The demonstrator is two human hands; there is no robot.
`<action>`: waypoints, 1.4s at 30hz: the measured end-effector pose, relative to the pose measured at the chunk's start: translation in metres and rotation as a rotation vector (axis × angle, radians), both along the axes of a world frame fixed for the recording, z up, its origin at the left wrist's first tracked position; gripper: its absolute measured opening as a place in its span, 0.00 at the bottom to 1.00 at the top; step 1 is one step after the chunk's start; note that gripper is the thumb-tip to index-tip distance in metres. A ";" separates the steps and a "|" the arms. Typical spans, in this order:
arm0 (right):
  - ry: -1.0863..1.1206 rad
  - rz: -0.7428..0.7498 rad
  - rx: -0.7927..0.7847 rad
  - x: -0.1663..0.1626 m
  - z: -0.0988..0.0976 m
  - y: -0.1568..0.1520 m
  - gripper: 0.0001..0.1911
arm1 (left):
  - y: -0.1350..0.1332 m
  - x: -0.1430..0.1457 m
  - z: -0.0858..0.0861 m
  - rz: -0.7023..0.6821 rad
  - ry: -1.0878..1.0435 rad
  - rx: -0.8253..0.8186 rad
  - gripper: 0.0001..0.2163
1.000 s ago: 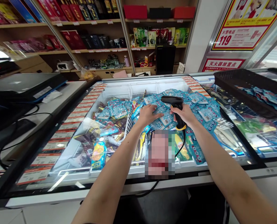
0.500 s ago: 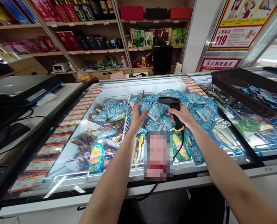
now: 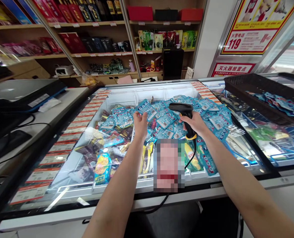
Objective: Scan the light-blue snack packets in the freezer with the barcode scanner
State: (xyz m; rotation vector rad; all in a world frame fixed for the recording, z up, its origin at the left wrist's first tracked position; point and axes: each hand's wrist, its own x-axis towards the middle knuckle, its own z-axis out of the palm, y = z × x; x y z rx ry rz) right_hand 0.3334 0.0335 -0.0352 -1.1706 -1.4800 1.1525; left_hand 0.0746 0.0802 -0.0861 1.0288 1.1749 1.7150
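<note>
My left hand (image 3: 140, 125) pinches the lower edge of a small blue packet (image 3: 147, 108) and keeps it raised a little on the left side of a heap. In my right hand (image 3: 194, 123) is a black barcode scanner (image 3: 181, 107) with a yellow band at its grip, its head pointing left. A black cable (image 3: 194, 150) runs down from the scanner. Many more blue packets (image 3: 165, 119) with printed barcodes lie spread around and beneath both hands on the glass top of a chest freezer (image 3: 70, 190).
Frozen treats (image 3: 102, 167) show through the glass. On the right stands a dark plastic basket (image 3: 263, 99) with more blue packets inside. Electronic equipment (image 3: 25, 94) and cables occupy a counter at left. Stocked shelves (image 3: 90, 54) line the back. A blurred-out patch (image 3: 168, 165) covers part of the front.
My left hand has moved slightly left and up, and a blue packet now shows raised in its fingers. The scanner in my right hand has hardly moved.
</note>
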 end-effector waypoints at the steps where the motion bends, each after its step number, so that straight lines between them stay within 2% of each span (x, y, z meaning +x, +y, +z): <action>1: -0.009 0.002 0.005 0.000 0.001 0.000 0.13 | 0.000 -0.001 0.001 -0.003 -0.051 -0.014 0.23; 8: -0.197 0.050 0.092 -0.005 0.012 -0.010 0.13 | -0.001 -0.001 0.003 -0.052 -0.109 0.009 0.24; 13: -0.333 0.069 0.088 -0.008 0.016 -0.015 0.12 | -0.001 -0.001 0.003 -0.087 -0.111 0.043 0.23; 23: -0.278 0.098 0.093 -0.009 0.017 -0.016 0.09 | -0.005 0.001 0.007 -0.069 0.077 0.002 0.22; 32: -0.284 0.138 0.120 -0.007 0.016 -0.016 0.08 | -0.004 0.000 0.006 -0.070 0.044 0.005 0.20; 37: -0.192 0.103 0.086 -0.006 0.014 -0.015 0.11 | -0.001 0.001 0.001 -0.049 0.041 0.024 0.20; 40: -0.128 0.109 0.084 -0.005 0.013 -0.013 0.11 | -0.002 0.000 0.002 0.009 0.148 0.016 0.16; 42: -0.098 0.122 0.089 -0.004 0.011 -0.012 0.11 | -0.004 -0.006 0.008 0.087 0.333 0.025 0.15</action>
